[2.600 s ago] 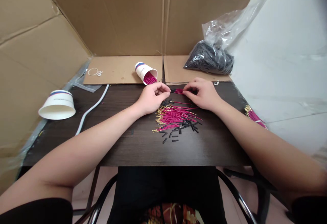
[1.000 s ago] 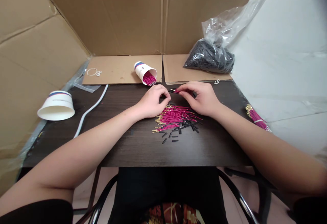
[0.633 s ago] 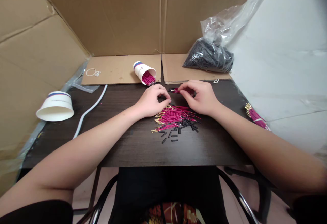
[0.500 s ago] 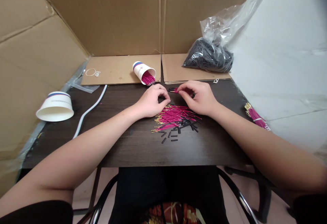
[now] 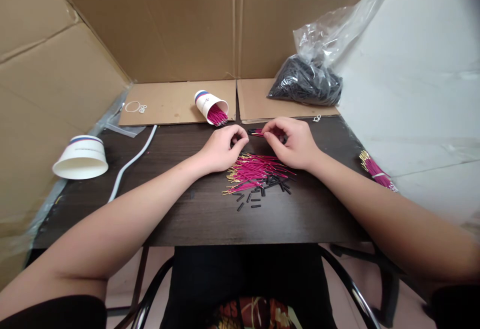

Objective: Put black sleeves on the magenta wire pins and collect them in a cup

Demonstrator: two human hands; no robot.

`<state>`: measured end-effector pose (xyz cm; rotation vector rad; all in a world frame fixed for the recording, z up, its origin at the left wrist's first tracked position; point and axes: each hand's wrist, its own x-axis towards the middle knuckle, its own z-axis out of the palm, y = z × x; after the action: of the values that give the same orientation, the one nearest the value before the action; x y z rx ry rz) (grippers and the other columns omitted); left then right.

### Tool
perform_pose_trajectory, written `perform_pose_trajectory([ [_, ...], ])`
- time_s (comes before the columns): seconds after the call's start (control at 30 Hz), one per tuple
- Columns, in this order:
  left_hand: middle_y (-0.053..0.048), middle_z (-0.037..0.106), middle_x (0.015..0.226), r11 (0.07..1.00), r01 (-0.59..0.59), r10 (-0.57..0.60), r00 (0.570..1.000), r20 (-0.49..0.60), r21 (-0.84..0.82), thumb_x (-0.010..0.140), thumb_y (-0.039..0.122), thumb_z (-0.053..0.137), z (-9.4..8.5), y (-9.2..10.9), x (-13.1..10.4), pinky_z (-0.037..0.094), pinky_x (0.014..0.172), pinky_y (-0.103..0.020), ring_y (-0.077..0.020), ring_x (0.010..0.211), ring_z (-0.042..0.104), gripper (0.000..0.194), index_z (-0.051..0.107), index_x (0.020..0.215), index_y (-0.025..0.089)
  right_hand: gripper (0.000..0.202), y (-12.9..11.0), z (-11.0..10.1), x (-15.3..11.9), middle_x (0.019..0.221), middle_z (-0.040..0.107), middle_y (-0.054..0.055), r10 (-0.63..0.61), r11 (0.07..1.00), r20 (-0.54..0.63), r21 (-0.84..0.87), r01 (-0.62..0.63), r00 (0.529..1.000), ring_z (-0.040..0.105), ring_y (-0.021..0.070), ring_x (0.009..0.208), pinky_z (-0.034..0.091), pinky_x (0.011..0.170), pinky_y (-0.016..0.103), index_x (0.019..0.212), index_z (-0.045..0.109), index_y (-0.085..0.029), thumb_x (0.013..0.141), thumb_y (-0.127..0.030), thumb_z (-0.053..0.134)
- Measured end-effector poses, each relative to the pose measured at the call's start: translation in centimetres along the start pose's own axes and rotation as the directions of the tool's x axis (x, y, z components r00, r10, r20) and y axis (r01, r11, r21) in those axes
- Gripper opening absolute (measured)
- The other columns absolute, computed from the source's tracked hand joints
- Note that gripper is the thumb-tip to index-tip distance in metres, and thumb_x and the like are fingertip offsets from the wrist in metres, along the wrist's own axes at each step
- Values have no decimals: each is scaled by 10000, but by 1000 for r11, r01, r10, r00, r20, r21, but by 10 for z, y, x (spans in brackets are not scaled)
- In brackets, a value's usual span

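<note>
Thumb and fingers of my left hand (image 5: 224, 147) are pinched together beside the pile; whatever is between them is too small to make out. My right hand (image 5: 291, 141) faces it, thumb and forefinger closed on a thin pink wire. Just beyond those fingertips show several pink wires with black sleeves (image 5: 255, 132), partly hidden by the hand. Below and between both hands spreads a loose pile of pink wires with gold pin ends (image 5: 255, 169). Short black sleeves (image 5: 255, 200) lie scattered at the pile's near side.
A tipped paper cup (image 5: 206, 102) holds more pink wires. Another paper cup (image 5: 84, 156) lies at left near a white tube (image 5: 129, 164). A plastic bag of black sleeves (image 5: 307, 84) sits back right; a banded wire bundle (image 5: 377, 171) rests at the right edge. Cardboard walls (image 5: 161, 24) enclose the table.
My left fingertips have drawn slightly to the left and curled in more. My right hand has barely shifted, so the gap between the hands is a little wider.
</note>
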<state>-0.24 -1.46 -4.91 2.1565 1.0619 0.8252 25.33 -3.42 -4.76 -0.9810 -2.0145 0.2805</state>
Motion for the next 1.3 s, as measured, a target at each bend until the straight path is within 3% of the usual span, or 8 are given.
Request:
perform_pose_trajectory([
  [0.1,-63,808,937,983,78,-87,995,-44,-168,1034,189,731,2,0,2,562,803,-353,-189,825,706,33,757,1016,177,99,0,0,-1,824,745,34,19,1000,-12,7,-19,1000,622,175,700,469,688,337,917,727,-205,1003,-220,678],
  [0.23,-95,855,1011,951,120,-147,986,-76,-285,987,223,814,4,-5,5,590,801,-359,-193,833,737,115,830,1083,162,76,-1,1,-1,807,729,26,18,1000,-13,8,-18,1000,620,171,697,465,689,331,900,709,-205,967,-201,673],
  [0.4,-119,890,1104,958,101,-124,990,-69,-268,994,300,827,1,-7,5,638,920,-424,-240,951,787,205,902,1135,171,63,-2,0,0,812,733,26,48,998,22,27,-49,999,603,171,691,458,683,333,905,708,-211,957,-218,673],
  [0.7,-93,873,999,965,112,-128,990,-53,-237,981,308,816,2,-7,6,572,795,-372,-206,826,714,201,902,1104,174,102,-3,2,0,831,744,36,30,999,28,36,-31,999,596,170,694,475,697,335,911,716,-208,986,-235,651],
  [1.3,-92,886,988,977,102,-112,993,-43,-187,977,326,839,1,4,2,595,800,-376,-208,825,724,200,927,1089,185,78,-4,3,-1,836,725,31,15,999,77,42,-18,997,593,169,704,462,681,330,952,721,-209,1003,-245,674],
])
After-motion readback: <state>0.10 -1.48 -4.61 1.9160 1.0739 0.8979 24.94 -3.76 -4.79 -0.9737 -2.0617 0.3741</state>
